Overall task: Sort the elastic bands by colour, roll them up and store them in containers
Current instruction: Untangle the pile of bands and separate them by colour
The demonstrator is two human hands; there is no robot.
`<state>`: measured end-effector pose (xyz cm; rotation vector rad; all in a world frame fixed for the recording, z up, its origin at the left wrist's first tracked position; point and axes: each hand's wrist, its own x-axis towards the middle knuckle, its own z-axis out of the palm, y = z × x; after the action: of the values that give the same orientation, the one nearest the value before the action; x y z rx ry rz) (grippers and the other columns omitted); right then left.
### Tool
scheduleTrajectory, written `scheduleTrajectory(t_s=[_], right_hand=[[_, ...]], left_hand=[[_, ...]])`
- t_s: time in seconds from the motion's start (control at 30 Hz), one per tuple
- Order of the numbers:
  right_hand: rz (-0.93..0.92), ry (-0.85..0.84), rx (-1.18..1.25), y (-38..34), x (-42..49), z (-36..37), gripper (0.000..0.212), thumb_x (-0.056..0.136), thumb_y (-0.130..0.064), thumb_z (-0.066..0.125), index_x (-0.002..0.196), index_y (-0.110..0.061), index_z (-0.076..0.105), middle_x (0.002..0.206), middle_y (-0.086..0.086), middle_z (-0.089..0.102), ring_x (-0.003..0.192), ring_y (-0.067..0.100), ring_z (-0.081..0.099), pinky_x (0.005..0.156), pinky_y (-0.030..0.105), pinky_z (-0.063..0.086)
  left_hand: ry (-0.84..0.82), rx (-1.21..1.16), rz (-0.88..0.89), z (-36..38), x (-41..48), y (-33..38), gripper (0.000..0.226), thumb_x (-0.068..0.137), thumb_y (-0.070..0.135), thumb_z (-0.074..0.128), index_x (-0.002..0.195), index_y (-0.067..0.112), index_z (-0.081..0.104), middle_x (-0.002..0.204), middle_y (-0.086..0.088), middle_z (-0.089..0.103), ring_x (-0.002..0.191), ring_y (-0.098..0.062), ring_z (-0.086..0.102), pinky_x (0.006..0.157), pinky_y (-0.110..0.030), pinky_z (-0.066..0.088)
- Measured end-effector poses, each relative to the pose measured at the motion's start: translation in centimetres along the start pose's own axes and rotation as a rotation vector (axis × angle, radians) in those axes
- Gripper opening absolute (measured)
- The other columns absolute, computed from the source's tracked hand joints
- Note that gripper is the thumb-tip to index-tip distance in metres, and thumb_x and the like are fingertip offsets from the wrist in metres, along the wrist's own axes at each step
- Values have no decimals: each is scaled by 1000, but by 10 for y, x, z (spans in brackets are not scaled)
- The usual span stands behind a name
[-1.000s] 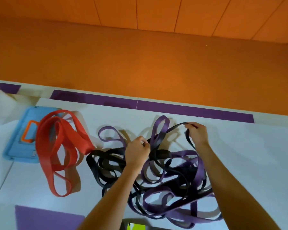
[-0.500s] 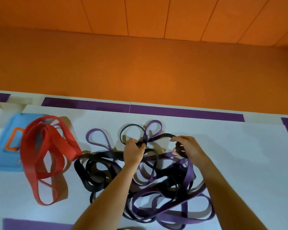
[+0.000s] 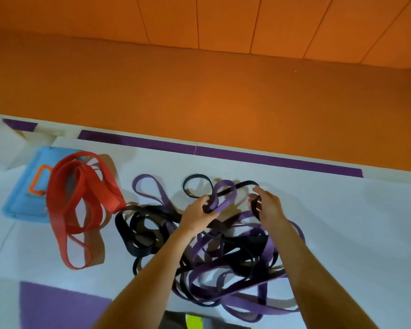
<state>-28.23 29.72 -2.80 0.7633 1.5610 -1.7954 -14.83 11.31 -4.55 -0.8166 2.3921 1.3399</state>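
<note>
While left hand (image 3: 199, 213) grips purple band (image 3: 224, 189), right hand (image 3: 268, 206) holds black band (image 3: 244, 184), red bands (image 3: 81, 186) overlapping blue case (image 3: 22, 198).

bare white mat (image 3: 342, 222) right of the tangled bands (image 3: 223, 257) (red bands (image 3: 81, 205) left)

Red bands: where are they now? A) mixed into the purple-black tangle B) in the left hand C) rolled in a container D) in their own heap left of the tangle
D: the red bands lie in a loose heap left of the purple-black tangle, partly over a blue flat object.
</note>
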Motion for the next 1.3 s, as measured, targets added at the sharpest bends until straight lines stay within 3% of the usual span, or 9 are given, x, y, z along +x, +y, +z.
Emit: scheduleTrajectory(t_s=[0.1, 0.37, 0.5, 0.63, 0.83, 0.93, 1.03, 1.1, 1.3], right_hand=[[-110, -60, 62, -7, 9, 20, 20, 104, -18, 65, 119, -6, 68, 100, 14, 75, 77, 22, 71, 74, 34, 57], [-572, -339, -726, -2, -13, 46, 9, 101, -17, 67, 108, -22, 70, 105, 0, 73, 94, 19, 70, 86, 40, 54], [-599, -306, -844, 17, -39, 29, 15, 94, -43, 74, 100, -31, 68, 106, -7, 67, 98, 8, 65, 84, 26, 50], [-430, -544, -816, 25, -63, 8, 33, 86, -60, 75, 106, -34, 73, 101, -8, 77, 99, 11, 73, 93, 33, 56], [-567, -406, -791, 15, -70, -20, 9, 94, -19, 79, 96, -21, 70, 90, 2, 79, 87, 23, 76, 85, 49, 60], [-543, -322, -527, 7, -73, -26, 11, 99, -13, 72, 102, -15, 62, 91, 11, 80, 82, 30, 77, 74, 46, 59], [-554, -209, -156, -1, -79, -38, 9, 102, -9, 65, 109, -12, 59, 100, 17, 80, 91, 34, 78, 73, 39, 63], [-611, -145, -64, -7, -83, -49, 11, 103, -13, 64, 107, -20, 58, 106, 16, 79, 96, 33, 78, 76, 39, 62], [-592, 15, -255, -15, -72, -93, 24, 97, -13, 74, 107, -20, 53, 101, 8, 79, 98, 29, 77, 79, 45, 61]], left_hand=[[-61, 87, 104, -15, -21, -5, 50, 97, 35, 72, 144, 23, 59, 134, 5, 69, 123, -18, 65, 102, -38, 52], [139, 399, 304, -30, -48, 6, 20, 104, 28, 60, 96, 10, 65, 90, 0, 62, 79, -23, 63, 71, -34, 47], [225, 284, 334, -5, -65, 28, 29, 105, 24, 56, 128, 10, 66, 132, -2, 60, 115, -21, 61, 98, -35, 52], [115, 405, 355, 22, -78, 43, 51, 104, 31, 54, 152, 18, 47, 147, -3, 49, 136, -25, 47, 107, -42, 47], [-48, 418, 419, 35, -93, 26, 65, 97, 25, 55, 159, 33, 39, 168, 10, 26, 153, -13, 24, 128, -43, 20], [23, 348, 394, 37, -95, 18, 46, 105, 39, 50, 151, 34, 48, 151, 12, 51, 141, -9, 45, 127, -40, 21], [191, 194, 247, 25, -88, 15, 24, 108, 38, 51, 103, 19, 65, 94, 3, 70, 88, -18, 66, 87, -35, 50], [279, 170, 158, 15, -79, 9, 36, 106, 29, 56, 72, 18, 50, 64, 2, 54, 65, -21, 56, 65, -37, 43], [574, 299, 201, -11, -46, 10, 18, 95, 21, 69, 81, 16, 61, 84, 3, 60, 82, -21, 56, 77, -40, 48]])
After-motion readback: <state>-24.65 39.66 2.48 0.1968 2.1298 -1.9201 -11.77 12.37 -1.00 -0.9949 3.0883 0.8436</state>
